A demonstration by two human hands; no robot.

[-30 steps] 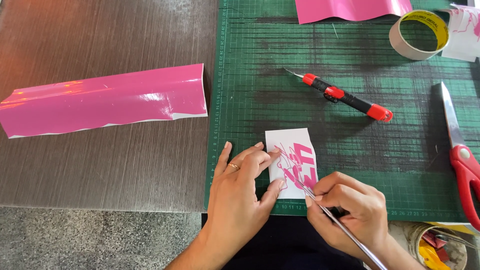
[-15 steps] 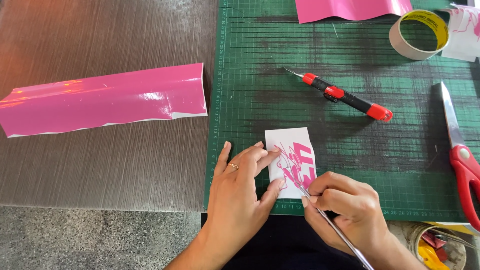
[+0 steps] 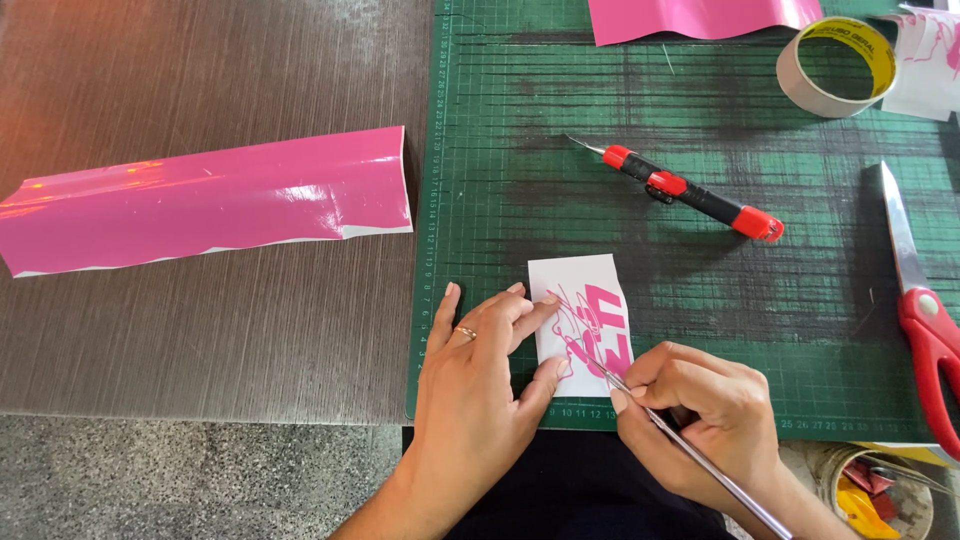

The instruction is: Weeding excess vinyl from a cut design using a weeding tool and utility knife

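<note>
— Why is your left hand (image 3: 475, 365) spread flat like that?

— I press its fingertips on the small white backing sheet (image 3: 580, 320) so it can't slide on the green cutting mat (image 3: 700, 130). The sheet lies near the mat's front edge, right in front of me, with pink cut shapes on it.

— And the right hand (image 3: 700, 415)?

— It's pinched tight around a thin metal pick (image 3: 680, 445), held like a pen, tip down on the pink vinyl. A low angle lets the point get under the film, I'd say.

— The other tools?

— The red-and-black craft knife (image 3: 690, 192) lies further up the mat, the red-handled scissors (image 3: 925, 320) at the right edge, the tape roll (image 3: 838, 68) in the far corner. A pink vinyl strip (image 3: 205, 200) sits on the wooden table (image 3: 200, 80), well apart.
</note>
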